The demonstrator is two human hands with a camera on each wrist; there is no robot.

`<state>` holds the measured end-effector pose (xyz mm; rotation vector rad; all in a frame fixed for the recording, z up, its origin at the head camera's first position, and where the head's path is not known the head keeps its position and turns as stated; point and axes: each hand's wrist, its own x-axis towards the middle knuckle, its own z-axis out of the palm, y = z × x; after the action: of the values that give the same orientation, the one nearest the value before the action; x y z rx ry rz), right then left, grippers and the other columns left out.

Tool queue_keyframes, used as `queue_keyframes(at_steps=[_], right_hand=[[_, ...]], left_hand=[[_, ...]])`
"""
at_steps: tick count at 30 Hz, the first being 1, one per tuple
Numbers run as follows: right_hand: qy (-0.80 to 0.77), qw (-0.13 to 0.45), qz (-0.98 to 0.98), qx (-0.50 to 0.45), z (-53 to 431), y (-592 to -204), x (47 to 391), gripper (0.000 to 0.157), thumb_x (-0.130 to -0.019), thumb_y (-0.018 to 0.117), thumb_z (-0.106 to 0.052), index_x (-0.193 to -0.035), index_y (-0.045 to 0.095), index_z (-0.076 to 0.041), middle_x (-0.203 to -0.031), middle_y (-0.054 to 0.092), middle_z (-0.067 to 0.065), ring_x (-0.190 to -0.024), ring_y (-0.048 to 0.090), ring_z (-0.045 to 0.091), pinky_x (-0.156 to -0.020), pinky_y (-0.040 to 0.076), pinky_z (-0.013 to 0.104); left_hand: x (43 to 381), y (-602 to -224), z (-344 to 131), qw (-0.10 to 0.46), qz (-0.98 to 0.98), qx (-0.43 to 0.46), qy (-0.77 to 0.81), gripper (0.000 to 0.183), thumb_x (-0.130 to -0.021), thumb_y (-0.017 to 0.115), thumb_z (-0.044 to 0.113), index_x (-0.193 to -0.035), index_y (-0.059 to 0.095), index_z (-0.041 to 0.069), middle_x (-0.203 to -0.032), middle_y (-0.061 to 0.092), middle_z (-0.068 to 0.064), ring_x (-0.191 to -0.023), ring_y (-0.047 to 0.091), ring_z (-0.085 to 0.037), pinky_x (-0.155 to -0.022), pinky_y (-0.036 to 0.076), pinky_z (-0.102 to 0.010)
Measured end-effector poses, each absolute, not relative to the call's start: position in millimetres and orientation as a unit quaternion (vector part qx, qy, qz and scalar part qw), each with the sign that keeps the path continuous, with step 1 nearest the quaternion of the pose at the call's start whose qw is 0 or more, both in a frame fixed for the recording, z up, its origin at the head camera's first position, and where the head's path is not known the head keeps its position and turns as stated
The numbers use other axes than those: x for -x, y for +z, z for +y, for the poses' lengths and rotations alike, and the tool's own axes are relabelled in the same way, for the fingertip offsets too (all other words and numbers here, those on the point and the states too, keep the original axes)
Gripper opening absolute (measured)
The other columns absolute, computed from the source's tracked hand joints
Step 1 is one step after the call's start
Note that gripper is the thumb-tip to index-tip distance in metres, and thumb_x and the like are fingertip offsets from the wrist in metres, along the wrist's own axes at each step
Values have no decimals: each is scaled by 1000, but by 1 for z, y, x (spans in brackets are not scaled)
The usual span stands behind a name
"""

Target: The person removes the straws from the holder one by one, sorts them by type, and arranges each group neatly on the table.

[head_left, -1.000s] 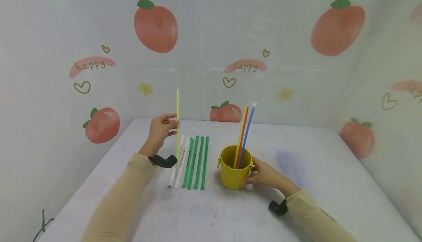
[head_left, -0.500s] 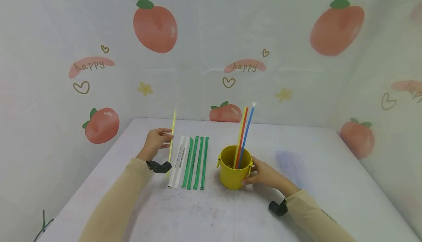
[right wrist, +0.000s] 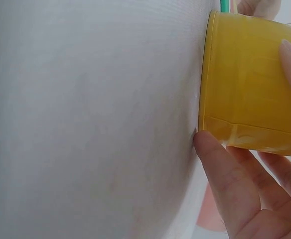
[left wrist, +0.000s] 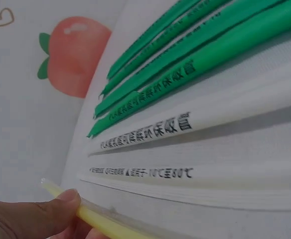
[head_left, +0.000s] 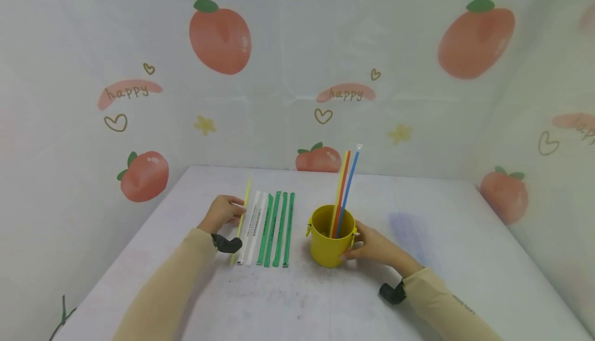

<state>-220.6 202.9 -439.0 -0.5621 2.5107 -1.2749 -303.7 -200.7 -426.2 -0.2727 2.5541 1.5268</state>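
Observation:
In the head view my left hand [head_left: 221, 214] pinches a yellow straw [head_left: 245, 196] low over the table, just left of the row of wrapped straws. The left wrist view shows thumb and fingers on the yellow straw [left wrist: 108, 226], which has a clear wrapper end. Two white paper-wrapped straws [head_left: 254, 227] lie beside it, then several green-wrapped straws [head_left: 280, 230]. My right hand [head_left: 374, 246] holds the side of a small yellow bucket [head_left: 327, 250], thumb in front and fingers behind. Upright but leaning in the bucket stand a yellow, a red and a blue straw [head_left: 349, 181].
The white table [head_left: 297, 305] has faint smudges in front of the straws and a bluish stain at right. A white curtain [head_left: 288, 46] printed with fruit hangs behind and at the sides. A dark green cord [head_left: 62, 316] sits at the lower left.
My left hand has come down towards the table with the yellow straw, which now tilts lower beside the white-wrapped straws. The right hand and the bucket have stayed in place.

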Motion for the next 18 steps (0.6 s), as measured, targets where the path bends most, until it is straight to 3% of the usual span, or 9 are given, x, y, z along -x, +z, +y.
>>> queue_keyframes(at_steps=[18], right_hand=[[-440,139,867,189,203,-439,222,103,-74,85,-32,-153,25,-8,-148,41,19,-120,55,43,-94,51,52]], left_hand=[[310,-431,-197,105,887,108,436,32,-83,72,1,-114,62,-4,-91,62,-13,-55,57,-10,-52,52,-20]])
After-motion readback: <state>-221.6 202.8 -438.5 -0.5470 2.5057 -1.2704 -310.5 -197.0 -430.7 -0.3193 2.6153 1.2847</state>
